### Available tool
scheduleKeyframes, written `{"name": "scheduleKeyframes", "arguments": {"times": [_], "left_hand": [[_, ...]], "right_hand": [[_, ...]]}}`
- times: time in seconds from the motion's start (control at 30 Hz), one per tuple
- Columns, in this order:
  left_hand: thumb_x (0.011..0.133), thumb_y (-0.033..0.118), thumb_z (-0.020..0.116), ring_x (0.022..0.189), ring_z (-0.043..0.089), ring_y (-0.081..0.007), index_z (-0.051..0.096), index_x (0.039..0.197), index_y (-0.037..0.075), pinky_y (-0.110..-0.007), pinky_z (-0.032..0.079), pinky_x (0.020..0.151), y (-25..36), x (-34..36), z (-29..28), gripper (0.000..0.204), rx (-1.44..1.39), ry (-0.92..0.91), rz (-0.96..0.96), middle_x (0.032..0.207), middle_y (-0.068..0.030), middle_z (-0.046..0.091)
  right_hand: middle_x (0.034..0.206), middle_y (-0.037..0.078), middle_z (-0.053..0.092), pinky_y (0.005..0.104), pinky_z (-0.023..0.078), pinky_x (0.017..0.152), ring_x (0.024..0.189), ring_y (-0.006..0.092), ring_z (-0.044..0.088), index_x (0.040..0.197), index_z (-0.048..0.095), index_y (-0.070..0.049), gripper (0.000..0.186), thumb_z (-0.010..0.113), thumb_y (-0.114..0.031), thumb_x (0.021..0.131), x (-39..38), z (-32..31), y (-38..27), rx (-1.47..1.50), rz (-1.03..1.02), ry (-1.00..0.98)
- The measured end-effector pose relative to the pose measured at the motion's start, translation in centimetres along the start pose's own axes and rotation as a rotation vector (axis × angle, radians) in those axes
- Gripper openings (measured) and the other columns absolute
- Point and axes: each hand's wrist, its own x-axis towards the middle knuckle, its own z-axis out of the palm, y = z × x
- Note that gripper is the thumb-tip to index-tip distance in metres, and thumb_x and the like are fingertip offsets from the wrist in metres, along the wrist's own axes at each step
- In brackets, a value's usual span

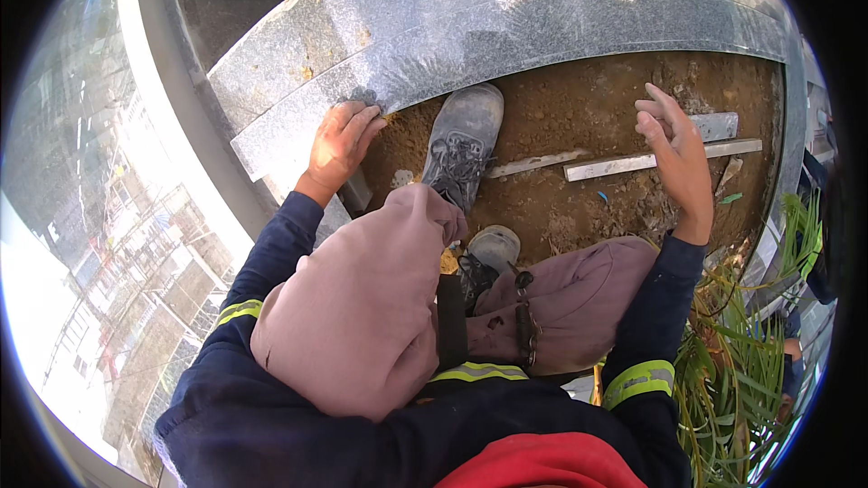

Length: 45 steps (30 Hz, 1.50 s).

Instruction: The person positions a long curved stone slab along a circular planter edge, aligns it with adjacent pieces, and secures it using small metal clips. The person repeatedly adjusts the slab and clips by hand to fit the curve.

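The left hand [339,145] rests bent fingers on the near edge of a granite slab [542,32], though I can't tell if they grip; the right hand [676,154], half-curled, holds nothing. Stretching ahead of both, the slab looks heavy, stiff, chip-prone, best held under that edge.

Navy sleeves [271,253] with yellow-green reflective bands [640,381]; mauve trousers [362,289]; dusty laced shoes [466,126].

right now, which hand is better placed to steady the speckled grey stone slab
Left hand, probably: its fingers seem to touch the edge of the speckled grey stone slab; the right hand is apart from it.
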Motion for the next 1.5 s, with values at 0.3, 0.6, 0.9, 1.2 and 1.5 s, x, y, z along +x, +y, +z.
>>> {"name": "scheduleKeyframes", "arguments": {"times": [0.3,0.6,0.9,1.2,1.5], "left_hand": [[0.083,0.004,0.080,0.086,0.066,-0.0312,0.070,0.103,0.004,-0.041,0.051,0.074,-0.5,0.3,0.8,0.023,0.036,0.040,0.016,0.099,-0.0109,0.067],[0.084,-0.001,0.077,0.085,0.064,-0.0327,0.068,0.102,0.003,-0.042,0.051,0.075,-0.3,0.5,0.9,0.020,0.025,0.030,0.003,0.098,-0.0122,0.067],[0.083,0.001,0.078,0.088,0.064,-0.0302,0.071,0.108,0.008,-0.042,0.050,0.076,0.0,-0.3,1.0,0.026,-0.016,0.060,-0.079,0.103,-0.0087,0.065],[0.084,-0.001,0.076,0.086,0.064,-0.0294,0.072,0.109,0.008,-0.041,0.050,0.076,-0.5,-0.3,0.3,0.027,0.033,-0.039,-0.028,0.101,-0.0088,0.065],[0.087,0.003,0.074,0.084,0.064,-0.0312,0.071,0.104,0.007,-0.040,0.055,0.077,-0.3,1.4,-1.5,0.018,-0.062,-0.164,-0.067,0.102,-0.0083,0.066]], "right_hand": [[0.127,0.019,0.069,0.0374,0.050,0.097,0.113,0.0253,0.066,0.147,0.054,-0.002,0.056,0.064,-0.035,0.102,0.8,0.1,-0.3,-0.012,0.007,-0.001],[0.127,0.019,0.069,0.0370,0.051,0.096,0.112,0.0249,0.066,0.147,0.054,-0.002,0.055,0.064,-0.033,0.102,0.9,0.3,-0.3,-0.012,-0.001,0.003],[0.126,0.019,0.069,0.0372,0.050,0.096,0.112,0.0250,0.066,0.146,0.055,-0.001,0.056,0.064,-0.035,0.102,0.2,0.0,0.0,-0.012,-0.003,0.008],[0.127,0.019,0.069,0.0375,0.051,0.096,0.112,0.0254,0.066,0.146,0.054,-0.002,0.056,0.064,-0.035,0.102,0.3,-0.1,0.2,-0.006,-0.002,0.014],[0.126,0.019,0.069,0.0367,0.051,0.095,0.111,0.0251,0.066,0.146,0.054,-0.002,0.055,0.064,-0.033,0.102,0.4,-0.2,0.3,-0.019,-0.030,0.013]]}}
